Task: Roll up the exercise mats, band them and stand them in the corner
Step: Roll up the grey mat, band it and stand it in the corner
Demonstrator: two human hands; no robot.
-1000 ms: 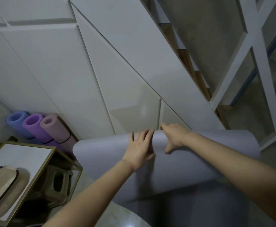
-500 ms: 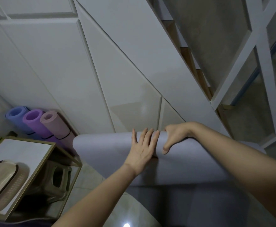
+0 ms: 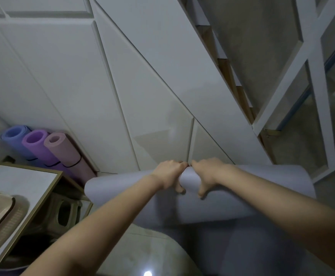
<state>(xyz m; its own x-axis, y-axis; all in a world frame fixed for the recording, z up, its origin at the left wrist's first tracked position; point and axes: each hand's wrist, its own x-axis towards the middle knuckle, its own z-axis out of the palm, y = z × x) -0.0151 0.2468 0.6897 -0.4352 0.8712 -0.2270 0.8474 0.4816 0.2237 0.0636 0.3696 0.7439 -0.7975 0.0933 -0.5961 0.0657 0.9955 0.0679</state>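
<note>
Head view: where's the grey mat (image 3: 238, 198)?
— Dead centre, partly rolled; its flat end runs toward six o'clock.
— The hands?
— Left hand (image 3: 169, 174) and right hand (image 3: 207, 173) side by side, both gripping the roll; fingers curled over its top.
— Others?
— Blue roll (image 3: 14, 137), purple roll (image 3: 38, 145), pink roll (image 3: 64, 151) at nine o'clock; banded, upright.

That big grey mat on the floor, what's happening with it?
A person is rolling up the pale grey foam exercise mat. The left grip and right grip sit side by side, curled over the middle of the roll; the unrolled part lies flat nearer the person. In the corner, a blue rolled mat, a purple rolled mat and a pink rolled mat lean against the white panelled wall, each with a dark band.
</note>
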